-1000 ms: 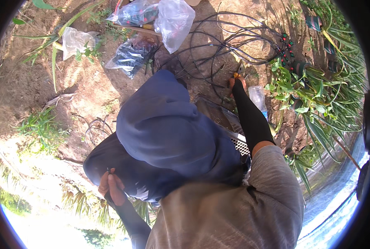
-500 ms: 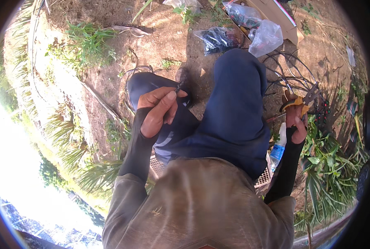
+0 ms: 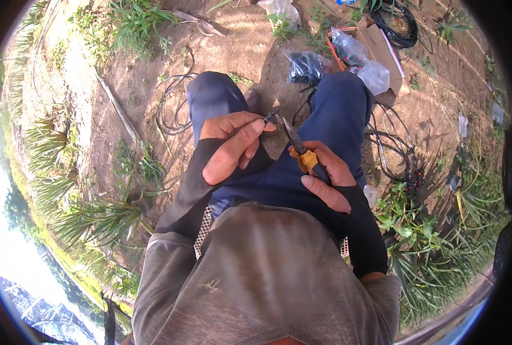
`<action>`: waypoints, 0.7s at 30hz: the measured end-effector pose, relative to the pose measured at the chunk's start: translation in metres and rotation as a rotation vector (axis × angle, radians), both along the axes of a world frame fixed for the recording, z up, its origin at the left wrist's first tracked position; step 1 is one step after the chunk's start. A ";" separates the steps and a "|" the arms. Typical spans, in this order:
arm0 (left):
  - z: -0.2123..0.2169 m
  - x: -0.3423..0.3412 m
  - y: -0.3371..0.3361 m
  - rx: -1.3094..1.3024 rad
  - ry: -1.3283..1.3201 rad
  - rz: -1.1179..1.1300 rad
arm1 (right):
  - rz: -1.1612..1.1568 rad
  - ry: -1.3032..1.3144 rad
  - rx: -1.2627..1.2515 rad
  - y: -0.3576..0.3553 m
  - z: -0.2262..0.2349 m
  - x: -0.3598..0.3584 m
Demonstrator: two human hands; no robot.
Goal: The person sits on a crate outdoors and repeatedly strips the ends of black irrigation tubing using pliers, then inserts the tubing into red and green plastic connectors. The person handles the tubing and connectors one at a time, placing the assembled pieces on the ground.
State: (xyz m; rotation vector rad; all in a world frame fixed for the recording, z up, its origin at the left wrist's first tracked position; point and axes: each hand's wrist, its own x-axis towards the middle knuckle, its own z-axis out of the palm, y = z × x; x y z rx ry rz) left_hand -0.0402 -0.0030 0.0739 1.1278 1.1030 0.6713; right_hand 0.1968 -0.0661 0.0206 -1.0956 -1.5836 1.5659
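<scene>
In front of my lap, my left hand (image 3: pixel 230 146) pinches a small black piece (image 3: pixel 271 117) between thumb and forefinger. It looks like a thin connector or cable end, too small to make out fully. My right hand (image 3: pixel 332 172) is wrapped round a pair of pliers (image 3: pixel 294 138) with yellow and black handles. The pliers' dark jaws point up and left, their tips close to the black piece. Whether the tips touch it I cannot tell.
Beyond my knees lie a cardboard box (image 3: pixel 378 43), a clear plastic bag (image 3: pixel 374 77) and a bag of dark parts (image 3: pixel 305 66). Black cable (image 3: pixel 395 150) loops on the soil at right, with more cable (image 3: pixel 163 118) at left. I sit on a crate (image 3: pixel 203 233) among plants.
My right hand has swung in from the far right with the pliers, whose jaws now lie near the black piece. The left hand keeps its pinch. The whole view has shifted somewhat.
</scene>
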 end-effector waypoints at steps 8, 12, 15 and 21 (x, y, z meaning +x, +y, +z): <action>-0.004 -0.007 -0.002 -0.086 0.018 -0.055 | 0.026 -0.072 0.026 -0.001 -0.005 -0.007; -0.006 -0.009 0.000 -0.093 -0.013 -0.099 | 0.025 -0.060 0.000 -0.004 -0.010 -0.007; -0.008 -0.011 -0.001 -0.119 -0.050 -0.126 | 0.021 -0.036 -0.027 -0.008 -0.015 -0.007; -0.013 -0.011 -0.004 -0.167 -0.068 -0.120 | 0.003 -0.009 -0.058 -0.015 -0.021 -0.008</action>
